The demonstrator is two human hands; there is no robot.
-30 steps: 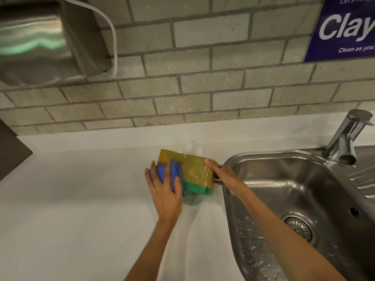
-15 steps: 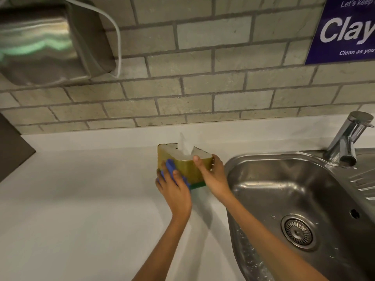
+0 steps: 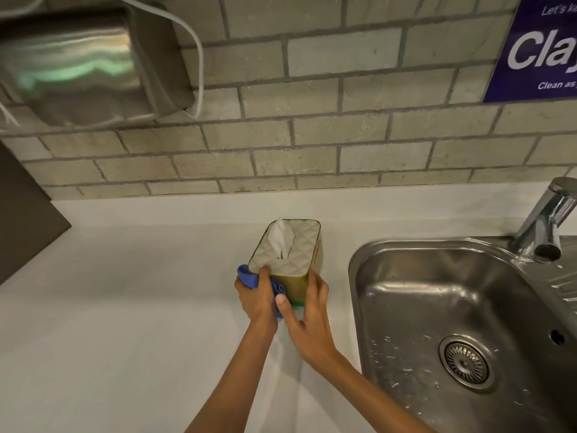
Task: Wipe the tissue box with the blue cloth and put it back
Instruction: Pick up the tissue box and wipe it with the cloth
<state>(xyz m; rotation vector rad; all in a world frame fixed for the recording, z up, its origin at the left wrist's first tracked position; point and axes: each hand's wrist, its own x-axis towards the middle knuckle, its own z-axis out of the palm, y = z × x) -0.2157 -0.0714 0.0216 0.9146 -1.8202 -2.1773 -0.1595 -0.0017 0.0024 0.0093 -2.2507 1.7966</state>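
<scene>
The tissue box (image 3: 288,251) is upright on the white counter, with a quilted pale top, yellow sides, a green base strip and a white tissue sticking out of the slot. My left hand (image 3: 257,296) holds the bunched blue cloth (image 3: 249,278) against the box's near left corner. My right hand (image 3: 310,307) grips the box's near right side, thumb across the front face. The lower front of the box is hidden behind both hands.
A steel sink (image 3: 462,326) with a drain lies just right of the box, its tap (image 3: 546,220) at the far right. A steel wall dispenser (image 3: 84,67) hangs upper left on the brick wall. A blue sign (image 3: 543,48) is upper right. A dark panel (image 3: 22,214) borders the counter's left.
The box has been turned from lying tilted, side up, to standing upright with its top facing me. Both hands came closer together at its near side, the cloth moving to the left corner.
</scene>
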